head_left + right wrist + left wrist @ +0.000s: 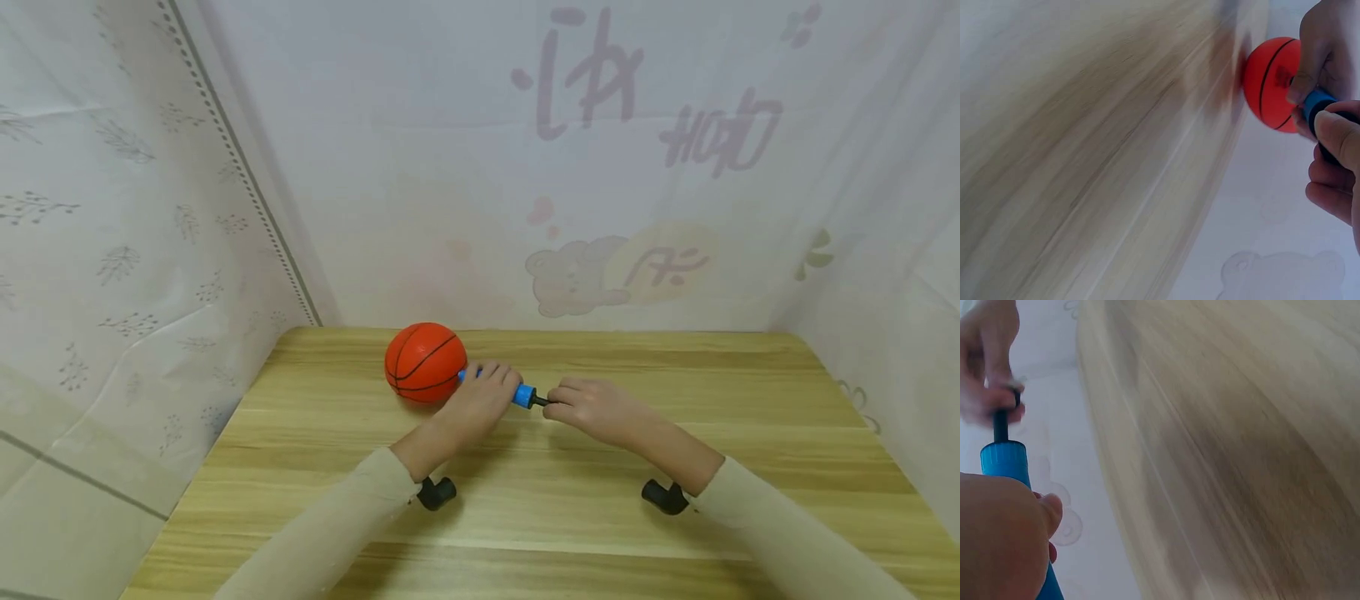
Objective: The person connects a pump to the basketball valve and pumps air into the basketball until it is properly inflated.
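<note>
An orange basketball [425,362] with black seams rests toward the back of the wooden table. My left hand [483,398] curls round the barrel of a blue hand pump [524,395], whose far end reaches the ball's right side. Whether its needle sits inside the ball is hidden. At the pump's other end, my right hand [592,410] grips the black handle [1350,107]. A short length of black rod [1000,426] shows between barrel and fingers in the left wrist view. The right wrist view has both hands close together beside the ball.
The wood-grain table [540,533] ends at a pale printed cloth [450,167] hanging behind it, with more cloth on both sides. Black wrist-camera mounts [437,493] stick out beneath both wrists.
</note>
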Motion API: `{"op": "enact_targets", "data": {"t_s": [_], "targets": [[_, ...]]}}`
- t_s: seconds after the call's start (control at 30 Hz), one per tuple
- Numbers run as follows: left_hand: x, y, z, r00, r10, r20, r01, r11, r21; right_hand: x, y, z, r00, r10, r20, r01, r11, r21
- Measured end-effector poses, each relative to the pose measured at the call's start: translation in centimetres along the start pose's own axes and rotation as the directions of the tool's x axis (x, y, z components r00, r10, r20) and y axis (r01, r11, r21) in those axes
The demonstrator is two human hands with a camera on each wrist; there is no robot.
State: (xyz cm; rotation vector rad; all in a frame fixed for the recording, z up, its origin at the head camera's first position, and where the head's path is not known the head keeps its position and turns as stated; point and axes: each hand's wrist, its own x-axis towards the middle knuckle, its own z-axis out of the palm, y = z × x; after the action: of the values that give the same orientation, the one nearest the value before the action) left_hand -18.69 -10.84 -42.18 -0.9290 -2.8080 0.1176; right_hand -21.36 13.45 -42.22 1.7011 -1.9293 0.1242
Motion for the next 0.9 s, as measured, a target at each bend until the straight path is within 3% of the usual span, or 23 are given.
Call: {"op": "enact_targets", "data": {"t_s": [0.33, 0.53, 0.9], "targets": [[-0.4, -0.8, -0.3, 1.0, -0.014, 0.014, 0.014, 1.0, -0.027, -3.3, -0.1, -2.3, 0.998, -0.047, -0.045, 0.047, 0.999, 0.011], [-0.5, -1.3, -0.3, 1.0, -0.018, -0.017, 0.018, 0.999, -0.043, -4.6, -0.1, -3.2, 0.996, -0.042, -0.076, 0.042, 0.999, 0.002], [0.2, -0.7, -0.4, 0.998, -0.057, 0.025, 0.058, 0.998, -0.033, -4.0, 0.2, -3.0, 0.999, -0.024, -0.025, 0.024, 0.999, 0.021]]}}
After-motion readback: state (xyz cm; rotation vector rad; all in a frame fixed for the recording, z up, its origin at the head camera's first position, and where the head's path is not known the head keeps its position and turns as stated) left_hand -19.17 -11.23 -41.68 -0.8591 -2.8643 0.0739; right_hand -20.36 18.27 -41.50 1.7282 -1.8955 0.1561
